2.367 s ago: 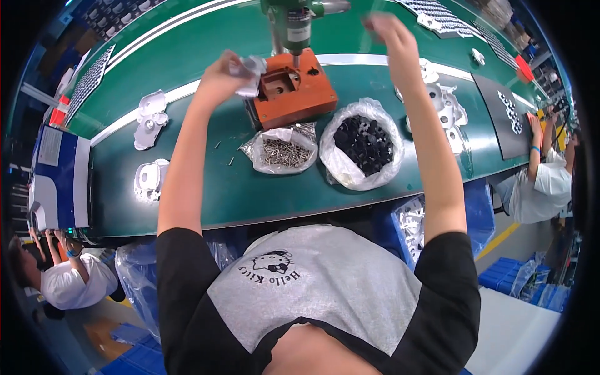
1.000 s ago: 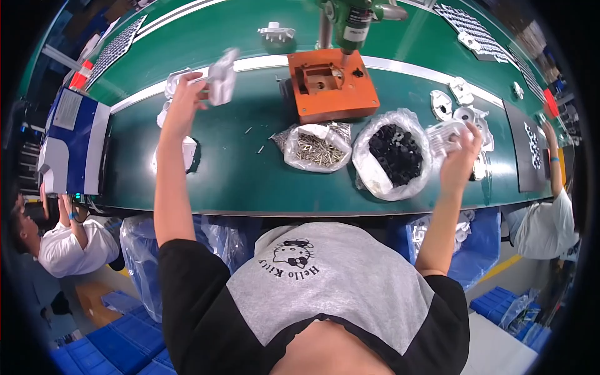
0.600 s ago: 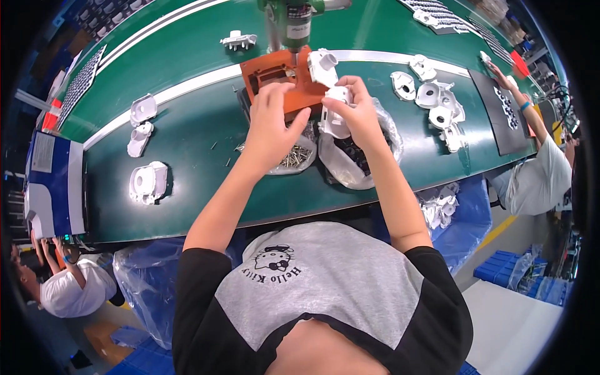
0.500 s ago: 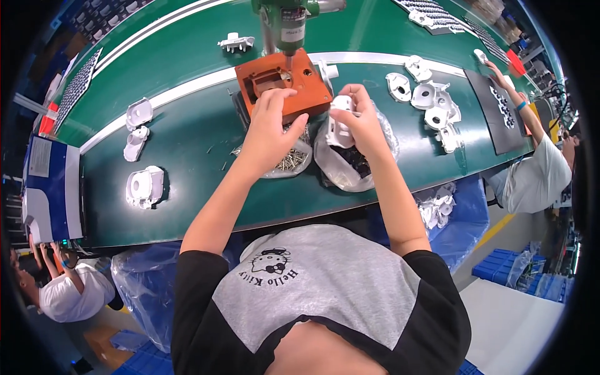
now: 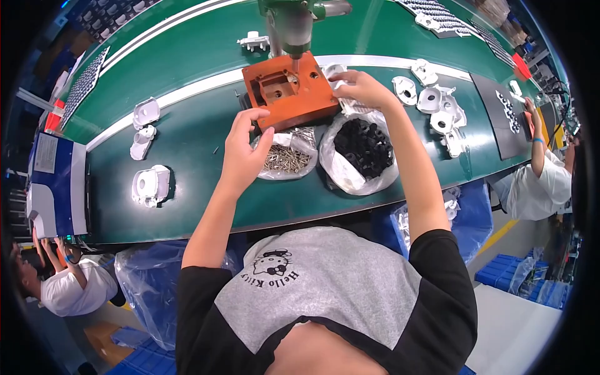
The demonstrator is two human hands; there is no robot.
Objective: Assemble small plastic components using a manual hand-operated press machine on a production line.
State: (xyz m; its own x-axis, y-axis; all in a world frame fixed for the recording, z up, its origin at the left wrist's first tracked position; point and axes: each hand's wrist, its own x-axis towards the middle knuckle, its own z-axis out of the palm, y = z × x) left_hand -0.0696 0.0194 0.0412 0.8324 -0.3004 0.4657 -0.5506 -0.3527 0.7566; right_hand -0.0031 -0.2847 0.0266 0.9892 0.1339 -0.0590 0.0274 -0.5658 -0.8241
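An orange fixture block (image 5: 300,103) with a recess in its top sits on the green bench, beneath the spindle of a green drill-press-like machine (image 5: 294,28). At the block's front left corner is my left hand (image 5: 244,150), thumb and fingers apart, holding nothing. My right hand (image 5: 369,92) is at the block's right side, fingers bent around a white plastic part (image 5: 340,84), mostly hidden by them. Another white part (image 5: 335,69) shows just beyond. In front of the block, one clear bag holds metal screws (image 5: 284,159), and a second holds small black parts (image 5: 365,147).
White housings (image 5: 150,185) lie at left, and several more (image 5: 437,103) at right by a black mat (image 5: 500,119). A blue-and-white machine (image 5: 56,181) stands at the left end. Blue bins (image 5: 478,215) sit below the bench edge. Co-workers (image 5: 537,175) are on both sides.
My right hand has carried the white part from above the black-parts bag to the block's right side. My left hand has drawn back from the block's top toward me.
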